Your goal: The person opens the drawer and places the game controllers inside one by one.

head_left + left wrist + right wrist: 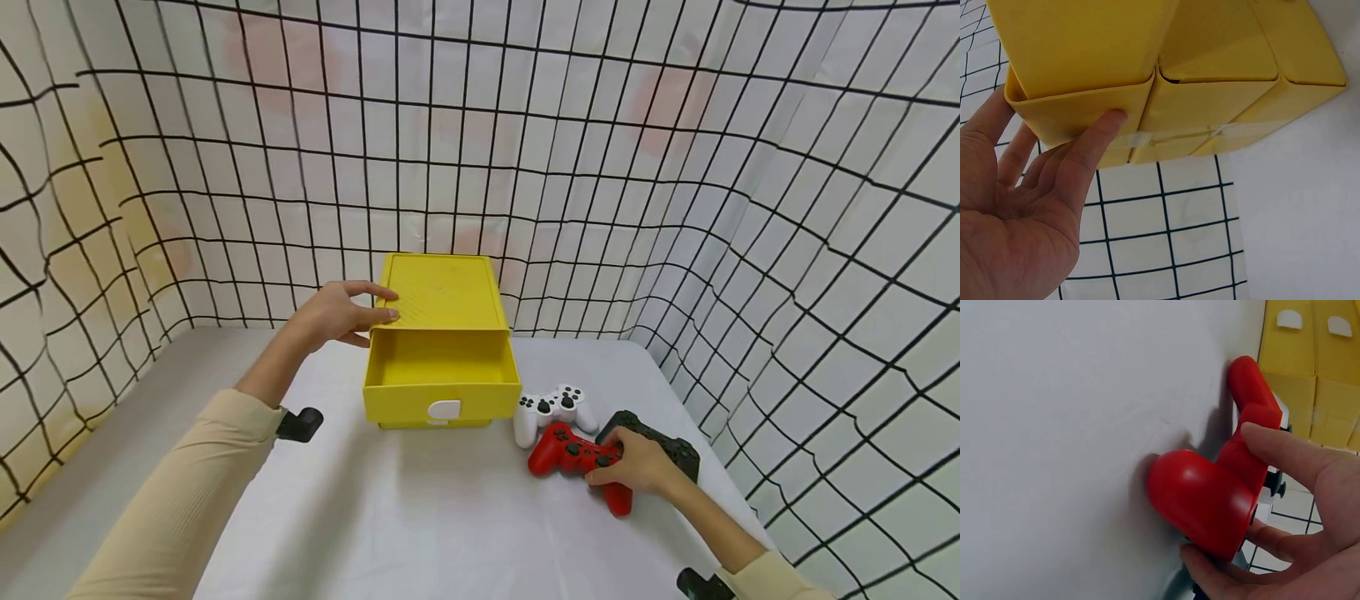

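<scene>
A yellow drawer box [442,292] stands on the white table with its top drawer [441,402] pulled out, the drawer's inner walls showing. My left hand [337,315] rests at the box's upper left edge. In the left wrist view, a straight finger [1100,134] touches the yellow side wall and others reach round the corner. To the right of the box, my right hand [633,462] pinches a red game controller [558,450] by its right part. In the right wrist view, the thumb lies on one face of the controller [1204,500] and fingers on the other.
Behind the red controller lies a white game controller [551,406], beside the box. A black game controller [678,454] sits partly behind my right hand. Black wire mesh [585,167] over white sheeting encloses the table [450,517] at the back and sides.
</scene>
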`<state>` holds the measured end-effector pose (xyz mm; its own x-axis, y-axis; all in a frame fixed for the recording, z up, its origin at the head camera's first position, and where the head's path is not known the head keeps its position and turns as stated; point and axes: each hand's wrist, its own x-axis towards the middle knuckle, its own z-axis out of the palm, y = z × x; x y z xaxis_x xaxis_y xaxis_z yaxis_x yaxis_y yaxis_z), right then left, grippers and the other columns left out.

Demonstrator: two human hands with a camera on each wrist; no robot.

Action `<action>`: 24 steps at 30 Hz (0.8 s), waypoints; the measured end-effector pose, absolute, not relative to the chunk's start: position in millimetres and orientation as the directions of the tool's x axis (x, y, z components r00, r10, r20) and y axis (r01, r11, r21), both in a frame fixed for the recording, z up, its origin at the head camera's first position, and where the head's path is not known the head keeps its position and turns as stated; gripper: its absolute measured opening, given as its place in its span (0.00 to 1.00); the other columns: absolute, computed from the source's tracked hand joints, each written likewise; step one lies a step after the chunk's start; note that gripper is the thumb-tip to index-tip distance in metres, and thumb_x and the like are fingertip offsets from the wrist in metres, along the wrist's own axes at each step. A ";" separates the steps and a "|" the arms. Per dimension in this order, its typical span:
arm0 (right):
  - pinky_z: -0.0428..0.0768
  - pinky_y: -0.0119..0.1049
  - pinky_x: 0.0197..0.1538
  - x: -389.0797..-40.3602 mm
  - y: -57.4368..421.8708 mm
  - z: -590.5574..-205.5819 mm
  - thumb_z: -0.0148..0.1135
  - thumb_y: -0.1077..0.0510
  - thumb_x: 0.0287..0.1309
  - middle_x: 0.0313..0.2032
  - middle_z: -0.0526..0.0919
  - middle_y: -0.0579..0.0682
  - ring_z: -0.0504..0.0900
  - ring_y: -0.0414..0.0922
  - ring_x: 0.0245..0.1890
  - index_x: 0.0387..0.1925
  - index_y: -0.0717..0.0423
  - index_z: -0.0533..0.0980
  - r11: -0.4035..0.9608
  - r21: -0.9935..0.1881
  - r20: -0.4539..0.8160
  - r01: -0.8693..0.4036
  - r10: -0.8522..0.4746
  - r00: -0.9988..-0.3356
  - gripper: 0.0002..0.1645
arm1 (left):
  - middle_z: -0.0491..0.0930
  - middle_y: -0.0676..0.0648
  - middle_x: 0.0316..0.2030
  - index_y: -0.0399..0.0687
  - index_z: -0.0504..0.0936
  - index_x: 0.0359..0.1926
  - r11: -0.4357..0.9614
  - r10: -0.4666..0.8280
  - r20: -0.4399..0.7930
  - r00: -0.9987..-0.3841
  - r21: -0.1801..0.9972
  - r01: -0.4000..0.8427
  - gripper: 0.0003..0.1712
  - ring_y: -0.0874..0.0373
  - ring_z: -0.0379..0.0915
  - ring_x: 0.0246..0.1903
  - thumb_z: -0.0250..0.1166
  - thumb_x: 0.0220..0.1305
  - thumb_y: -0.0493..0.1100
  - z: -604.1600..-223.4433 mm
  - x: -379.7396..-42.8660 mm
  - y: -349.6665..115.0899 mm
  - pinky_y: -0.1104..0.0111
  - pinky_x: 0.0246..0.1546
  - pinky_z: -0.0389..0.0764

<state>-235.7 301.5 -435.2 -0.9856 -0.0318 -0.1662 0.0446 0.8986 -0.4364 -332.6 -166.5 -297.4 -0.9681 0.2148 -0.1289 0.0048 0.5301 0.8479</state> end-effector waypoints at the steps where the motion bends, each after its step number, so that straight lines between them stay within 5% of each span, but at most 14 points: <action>1: 0.79 0.38 0.34 -235.1 301.1 -435.4 0.82 0.44 0.40 0.38 0.83 0.52 0.79 0.47 0.37 0.48 0.59 0.76 0.900 -0.434 -0.154 0.045 -0.025 -0.988 0.38 | 0.78 0.39 0.60 0.56 0.75 0.68 0.528 0.216 -0.128 -0.968 0.849 0.005 0.34 0.46 0.80 0.55 0.72 0.63 0.56 -297.6 -332.8 -166.3 0.56 0.51 0.87; 16: 0.77 0.35 0.29 -232.6 304.3 -413.6 0.81 0.44 0.39 0.34 0.83 0.50 0.78 0.45 0.33 0.42 0.54 0.79 0.883 -0.469 -0.066 -0.009 -0.045 -0.997 0.31 | 0.79 0.40 0.60 0.57 0.76 0.67 0.527 0.214 -0.124 -0.969 0.850 0.008 0.33 0.46 0.80 0.55 0.72 0.63 0.56 -297.2 -333.1 -167.3 0.59 0.47 0.88; 24: 0.79 0.37 0.31 -235.9 308.8 -377.7 0.78 0.42 0.46 0.35 0.83 0.53 0.79 0.48 0.34 0.49 0.57 0.78 0.887 -0.461 -0.082 -0.002 -0.045 -0.996 0.34 | 0.78 0.39 0.61 0.56 0.76 0.67 0.522 0.217 -0.130 -0.968 0.853 0.003 0.32 0.45 0.80 0.57 0.72 0.64 0.55 -297.1 -332.1 -166.2 0.58 0.48 0.88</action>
<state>-235.9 308.8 -377.7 -0.9956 -0.0452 -0.0820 -0.0023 0.8872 -0.4613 -332.1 -166.2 -297.1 -0.9675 0.2169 -0.1297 0.0026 0.5216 0.8532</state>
